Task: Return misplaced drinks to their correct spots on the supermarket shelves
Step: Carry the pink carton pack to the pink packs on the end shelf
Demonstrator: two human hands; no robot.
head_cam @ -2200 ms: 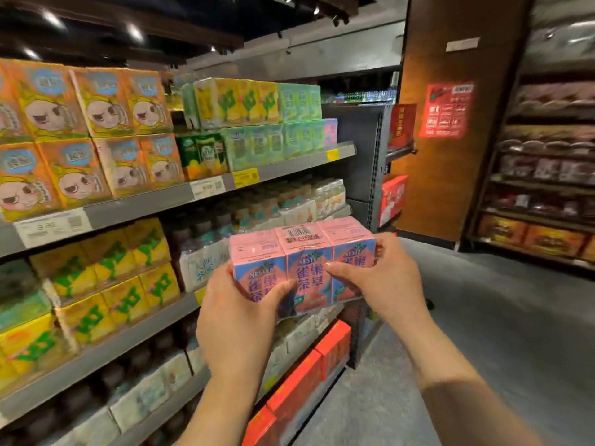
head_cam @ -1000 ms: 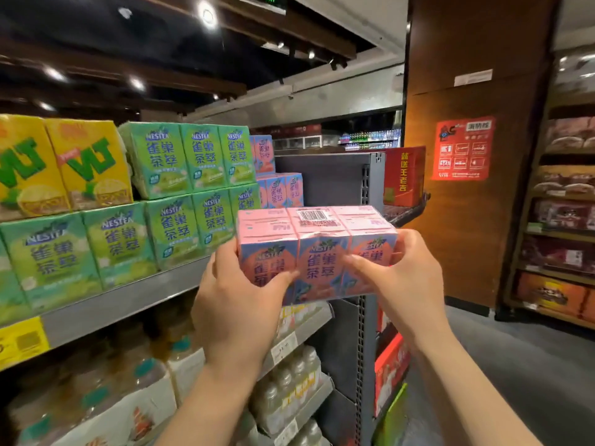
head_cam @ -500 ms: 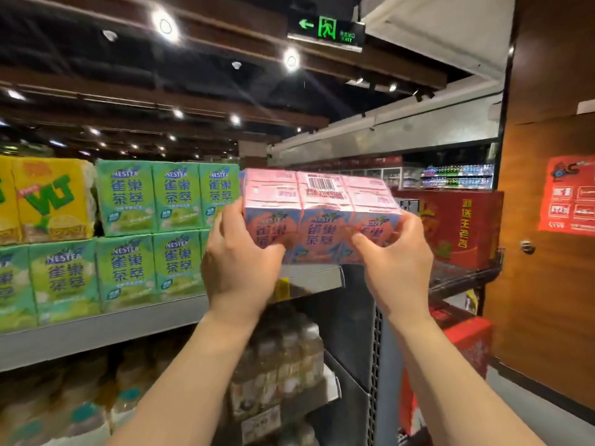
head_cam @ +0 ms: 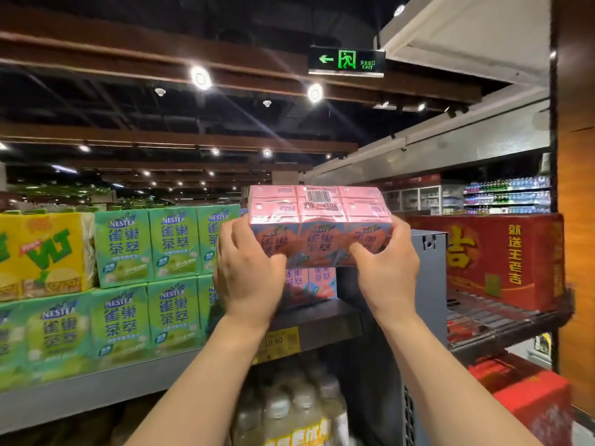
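Observation:
I hold a pink shrink-wrapped Nestea carton pack (head_cam: 318,217) with both hands at the right end of the top shelf (head_cam: 96,384). My left hand (head_cam: 248,272) grips its left end and my right hand (head_cam: 386,268) grips its right end from below. The pack is level, barcode on top, raised just above another pink Nestea pack (head_cam: 314,283) that stands on the shelf. Whether the two packs touch is hidden by my hands.
Green Nestea packs (head_cam: 151,278) are stacked two high to the left, with yellow lemon tea packs (head_cam: 45,255) beyond. A dark shelf end post (head_cam: 428,272) and red boxes (head_cam: 502,259) on a wire rack lie right. Bottles (head_cam: 289,410) fill the shelf below.
I walked to the shelf end and lifted the pink pack from chest height up over the pink pack on the top shelf. Both hands kept their grip.

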